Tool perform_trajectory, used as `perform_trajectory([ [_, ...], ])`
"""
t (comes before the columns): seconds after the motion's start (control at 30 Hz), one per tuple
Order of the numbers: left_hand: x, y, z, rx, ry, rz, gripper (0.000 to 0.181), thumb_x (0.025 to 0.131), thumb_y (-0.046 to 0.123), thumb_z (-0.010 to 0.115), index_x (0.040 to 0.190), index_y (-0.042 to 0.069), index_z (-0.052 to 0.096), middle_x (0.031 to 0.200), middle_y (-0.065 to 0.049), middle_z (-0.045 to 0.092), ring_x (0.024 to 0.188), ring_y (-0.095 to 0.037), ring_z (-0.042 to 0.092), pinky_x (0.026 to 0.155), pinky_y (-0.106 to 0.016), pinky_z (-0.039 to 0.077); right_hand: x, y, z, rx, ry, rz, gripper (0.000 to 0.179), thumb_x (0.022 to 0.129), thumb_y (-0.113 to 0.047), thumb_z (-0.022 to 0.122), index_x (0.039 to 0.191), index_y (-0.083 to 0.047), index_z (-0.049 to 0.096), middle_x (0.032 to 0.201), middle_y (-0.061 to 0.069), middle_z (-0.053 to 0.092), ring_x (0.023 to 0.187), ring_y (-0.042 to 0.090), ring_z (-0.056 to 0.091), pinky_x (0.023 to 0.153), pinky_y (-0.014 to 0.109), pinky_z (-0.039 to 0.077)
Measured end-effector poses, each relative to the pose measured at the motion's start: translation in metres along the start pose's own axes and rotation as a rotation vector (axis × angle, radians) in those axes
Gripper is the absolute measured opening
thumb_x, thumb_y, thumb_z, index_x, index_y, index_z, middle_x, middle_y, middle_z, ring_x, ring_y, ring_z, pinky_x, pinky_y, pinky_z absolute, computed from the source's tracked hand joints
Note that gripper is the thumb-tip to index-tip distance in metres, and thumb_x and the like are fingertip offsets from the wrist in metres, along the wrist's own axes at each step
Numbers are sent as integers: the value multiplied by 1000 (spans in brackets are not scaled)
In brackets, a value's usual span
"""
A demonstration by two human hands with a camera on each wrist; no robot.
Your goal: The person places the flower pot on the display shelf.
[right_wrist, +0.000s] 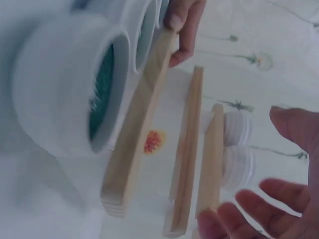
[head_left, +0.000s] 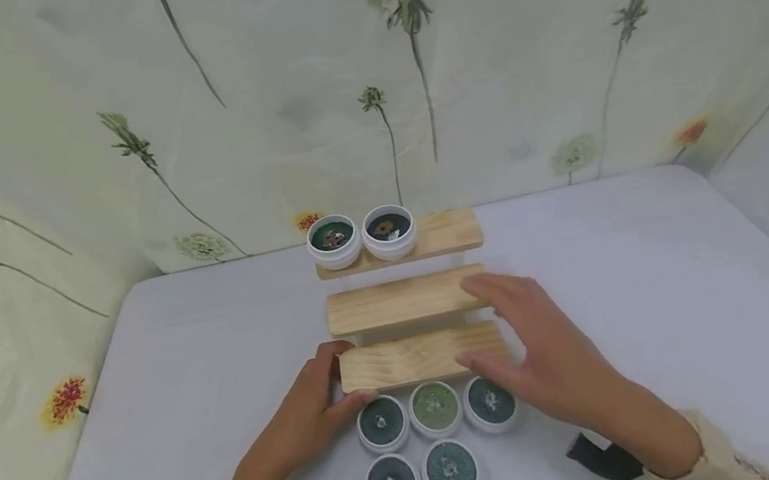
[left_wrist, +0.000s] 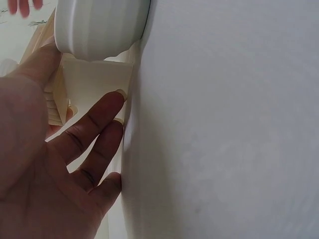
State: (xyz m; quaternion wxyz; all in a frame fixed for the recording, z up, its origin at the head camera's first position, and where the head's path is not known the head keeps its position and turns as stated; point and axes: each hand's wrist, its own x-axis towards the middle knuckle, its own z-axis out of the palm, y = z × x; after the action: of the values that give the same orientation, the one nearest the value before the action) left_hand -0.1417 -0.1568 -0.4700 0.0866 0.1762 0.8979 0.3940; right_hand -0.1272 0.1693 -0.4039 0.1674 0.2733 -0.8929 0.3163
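Note:
A three-tier wooden display stand (head_left: 422, 358) has pale boards on white supports. My left hand (head_left: 313, 406) pinches the left end of its lowest board, thumb at the front edge and index finger behind. The other fingers of that hand (left_wrist: 92, 144) stretch down beside the white support. Over the stand's right end hovers my right hand (head_left: 548, 344), fingers spread and holding nothing. Two white ribbed jars, a left one (head_left: 334, 244) and a right one (head_left: 389, 232), sit on the top board. A white jar (head_left: 492, 403) with dark green filling stands below my right thumb.
Several more white jars stand in rows before the stand, among them one with light green filling (head_left: 436, 408) and a teal one (head_left: 450, 471). A white cloth (head_left: 665, 296) covers the table. Behind it hangs a flower-print curtain (head_left: 309, 143).

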Motion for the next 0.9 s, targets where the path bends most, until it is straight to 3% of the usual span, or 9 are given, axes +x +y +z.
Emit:
perform_trajectory([
  [0.13,0,-1,1,0,2,-1,68,94,37,80,146,20,41,128,-7,59,121,-23,54,109,-52,40,-24,-6,-3,51,-37,-60,66,91,-34,84,147,-12,56,147,2,55,132,20,52,99,24,47],
  [0.27,0,-2,1,-7,-3,-4,68,94,37,79,147,19,40,133,-10,58,125,-25,52,112,-52,37,-39,-11,0,123,-35,-102,53,97,-41,76,140,-12,61,138,0,60,120,16,58,81,23,53],
  [0.4,1,-2,2,-7,-11,6,68,95,38,78,147,18,40,134,-11,57,128,-25,52,113,-53,36,-53,-12,10,172,-54,-131,49,98,-41,74,137,-12,63,131,-2,63,114,13,61,90,20,50],
  [0.53,0,-4,2,-5,1,29,67,96,39,77,147,16,40,134,-12,58,129,-26,53,112,-54,37,-64,-16,26,185,-93,-227,47,98,-39,75,135,-12,64,130,-3,63,113,12,63,100,20,46],
  [0.73,0,-5,3,-3,7,45,67,95,37,79,146,17,40,133,-9,59,128,-24,53,112,-53,37,-74,-23,45,152,-234,-296,58,97,-46,75,143,-14,59,138,-4,59,125,11,56,103,27,46],
  [0.9,1,-4,3,-5,12,46,68,94,36,80,146,17,41,132,-9,59,126,-24,54,111,-53,38,-76,-25,51,117,-248,-322,61,96,-46,76,144,-14,59,138,-4,58,123,12,56,99,31,50],
])
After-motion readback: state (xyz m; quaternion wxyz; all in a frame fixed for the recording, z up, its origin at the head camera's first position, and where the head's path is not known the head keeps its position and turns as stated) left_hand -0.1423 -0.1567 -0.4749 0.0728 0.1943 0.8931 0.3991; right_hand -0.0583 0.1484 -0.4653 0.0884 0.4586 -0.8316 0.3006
